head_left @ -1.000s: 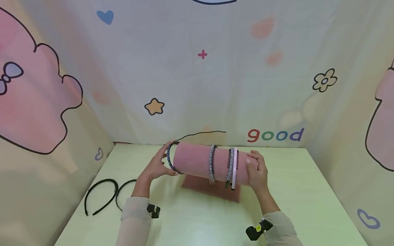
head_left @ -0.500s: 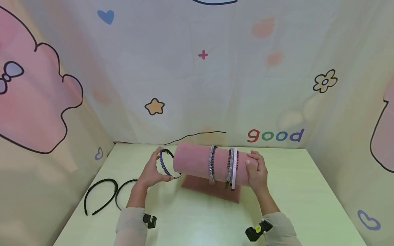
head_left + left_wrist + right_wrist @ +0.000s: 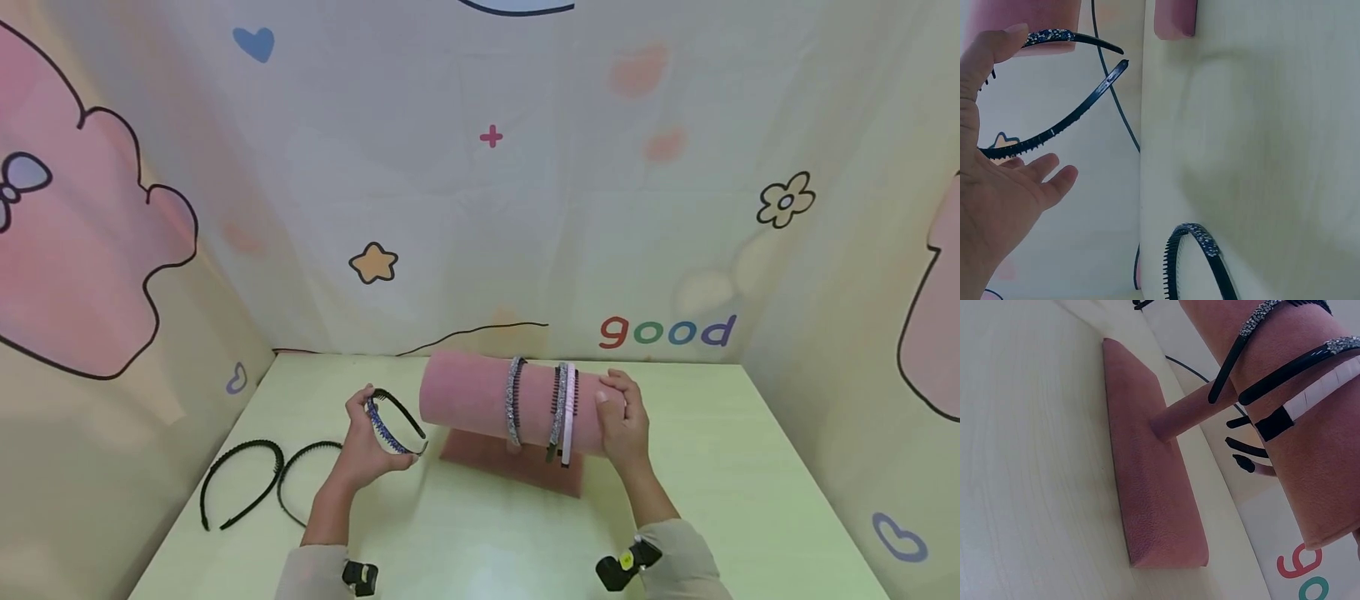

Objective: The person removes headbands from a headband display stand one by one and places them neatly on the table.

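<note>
My left hand [image 3: 363, 450] pinches a black toothed headband [image 3: 384, 432] with blue stones between thumb and fingers. The band hangs just left of a pink padded roll [image 3: 467, 392], apart from its end. In the left wrist view the free ends of the headband [image 3: 1082, 106] point toward the roll. My right hand [image 3: 628, 421] grips the roll's right end, thumb on the front. Around the roll sit two silver glittery headbands [image 3: 513, 404] and a pale pink headband [image 3: 568, 421]. A post [image 3: 1194, 412] joins the roll to a flat pink base [image 3: 1150, 481] on the table.
Two dark headbands lie at the table's left: a black headband [image 3: 280, 462] and, partly behind my left forearm, a thinner headband [image 3: 288, 471]. The pale table [image 3: 720, 483] ends at a printed fabric backdrop [image 3: 562, 225], which also rises on both sides.
My left hand has drawn the blue-stone headband off the roll's left end, then moved left and lower with it. My right hand keeps its grip on the roll, which stays in place.
</note>
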The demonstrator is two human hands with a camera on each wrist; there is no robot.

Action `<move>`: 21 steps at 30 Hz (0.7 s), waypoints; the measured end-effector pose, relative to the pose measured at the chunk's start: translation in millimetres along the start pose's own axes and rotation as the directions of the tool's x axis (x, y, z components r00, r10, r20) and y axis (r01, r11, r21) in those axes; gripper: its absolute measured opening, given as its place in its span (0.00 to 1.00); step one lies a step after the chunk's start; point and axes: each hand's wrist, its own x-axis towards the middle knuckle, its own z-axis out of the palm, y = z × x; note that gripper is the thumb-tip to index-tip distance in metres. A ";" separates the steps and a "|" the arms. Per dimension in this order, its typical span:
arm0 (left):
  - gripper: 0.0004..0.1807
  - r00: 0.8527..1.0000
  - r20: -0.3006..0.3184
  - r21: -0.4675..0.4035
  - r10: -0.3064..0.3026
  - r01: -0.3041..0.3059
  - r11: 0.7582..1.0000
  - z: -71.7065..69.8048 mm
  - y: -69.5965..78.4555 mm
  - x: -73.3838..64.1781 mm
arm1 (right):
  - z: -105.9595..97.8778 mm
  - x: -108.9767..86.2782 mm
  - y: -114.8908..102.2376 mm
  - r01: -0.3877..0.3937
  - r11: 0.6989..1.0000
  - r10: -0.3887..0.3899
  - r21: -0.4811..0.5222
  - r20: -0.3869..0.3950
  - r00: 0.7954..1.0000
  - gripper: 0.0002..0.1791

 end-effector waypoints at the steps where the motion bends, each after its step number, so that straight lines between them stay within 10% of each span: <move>1: 0.64 1.000 -0.004 -0.006 0.002 -0.002 1.000 0.4 5.0 -3.9 | -0.2 0.8 5.1 0.002 1.000 -0.002 -0.007 -0.004 1.000 0.14; 21: 0.63 0.962 -0.270 -0.049 0.050 -0.066 0.997 13.0 -15.3 -37.3 | 0.9 -6.6 -24.8 0.034 0.999 -0.034 0.006 0.003 0.999 0.14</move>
